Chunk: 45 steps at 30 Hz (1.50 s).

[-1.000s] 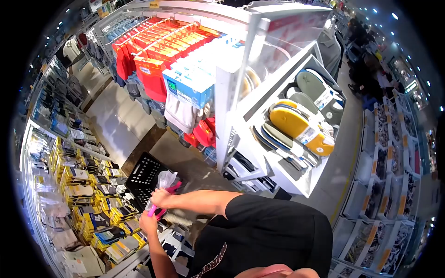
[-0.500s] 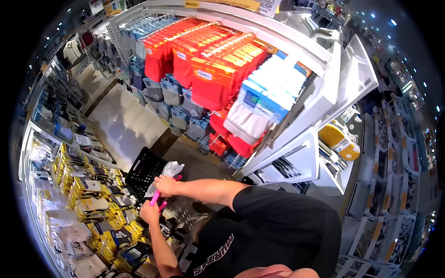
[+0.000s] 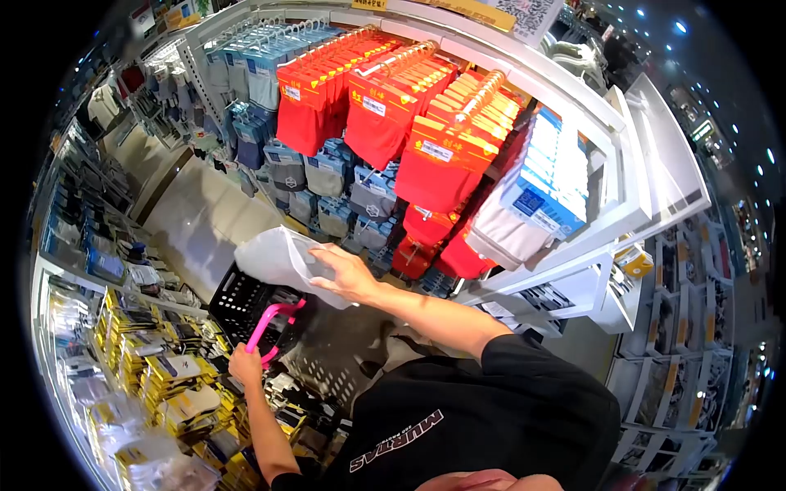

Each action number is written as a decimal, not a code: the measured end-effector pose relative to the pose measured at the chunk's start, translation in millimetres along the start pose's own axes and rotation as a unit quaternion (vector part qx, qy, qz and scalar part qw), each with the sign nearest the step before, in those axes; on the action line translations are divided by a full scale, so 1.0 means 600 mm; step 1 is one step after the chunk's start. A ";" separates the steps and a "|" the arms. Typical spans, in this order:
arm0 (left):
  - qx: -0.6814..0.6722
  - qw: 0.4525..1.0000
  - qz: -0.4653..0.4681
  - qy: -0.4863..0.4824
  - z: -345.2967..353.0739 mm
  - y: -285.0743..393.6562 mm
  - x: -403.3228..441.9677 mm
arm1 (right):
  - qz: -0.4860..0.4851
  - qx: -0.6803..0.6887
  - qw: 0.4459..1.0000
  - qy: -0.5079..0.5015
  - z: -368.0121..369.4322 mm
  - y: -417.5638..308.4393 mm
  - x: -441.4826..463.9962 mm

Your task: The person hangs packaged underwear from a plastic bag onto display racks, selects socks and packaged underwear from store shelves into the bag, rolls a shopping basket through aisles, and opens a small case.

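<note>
My left hand is closed around the pink handle of a black shopping basket. Above the basket, a pale, thin bag spreads out and covers part of its far rim. My right hand is at the bag's near side, touching it. Its thumb and fingers are apart, and bag material shows between and below them. Some dark things lie inside the basket, too shadowed to name.
Red socks on hangers and blue-carded packs hang on a white rack ahead. Yellow-carded packs fill the shelf at left. A white panel juts out at right. Tiled floor runs ahead on the left.
My right hand has left the handle area and moved right and up. The bunched bag has opened out wide. My left hand still grips the handle, slightly farther left.
</note>
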<state>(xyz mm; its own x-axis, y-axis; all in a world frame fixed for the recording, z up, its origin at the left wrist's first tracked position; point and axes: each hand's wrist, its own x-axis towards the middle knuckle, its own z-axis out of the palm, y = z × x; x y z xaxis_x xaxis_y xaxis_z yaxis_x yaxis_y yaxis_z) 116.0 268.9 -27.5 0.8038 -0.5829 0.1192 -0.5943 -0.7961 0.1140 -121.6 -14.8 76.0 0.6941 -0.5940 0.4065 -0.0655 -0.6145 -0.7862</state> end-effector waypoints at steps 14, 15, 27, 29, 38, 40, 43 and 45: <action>0.042 0.998 0.040 0.017 0.049 -0.107 0.236 | 0.094 0.001 0.996 -0.005 -0.010 0.154 0.065; 0.057 0.997 0.043 0.017 0.050 -0.113 0.246 | 0.086 0.009 0.996 -0.004 -0.006 0.161 0.076; -0.001 0.997 0.071 0.023 0.047 -0.146 0.380 | 0.230 0.035 0.967 0.100 0.047 0.153 0.137; -0.019 0.997 0.074 0.004 0.016 -0.122 0.395 | 0.240 -0.006 0.966 0.094 0.069 0.146 0.139; -0.422 0.852 0.305 -0.060 -0.073 0.149 0.475 | 0.229 -0.075 0.969 0.060 0.173 0.053 0.235; -0.466 0.802 0.361 -0.096 -0.074 0.219 0.476 | 0.196 -0.121 0.972 0.033 0.195 0.042 0.255; -0.427 0.799 0.401 -0.134 -0.035 0.246 0.493 | 0.210 -0.142 0.966 0.059 0.206 0.033 0.273; -0.412 0.782 0.428 -0.189 0.012 0.235 0.513 | 0.273 -0.140 0.948 0.089 0.207 0.010 0.276</action>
<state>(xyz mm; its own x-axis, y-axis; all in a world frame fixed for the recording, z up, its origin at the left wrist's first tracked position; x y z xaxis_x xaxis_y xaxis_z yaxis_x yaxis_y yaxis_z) 279.9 -24.2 18.5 -0.0405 -0.9750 0.2186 -0.6101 0.1973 0.7673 81.7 -52.5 80.8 0.3713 -0.9261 0.0669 -0.5844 -0.2891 -0.7582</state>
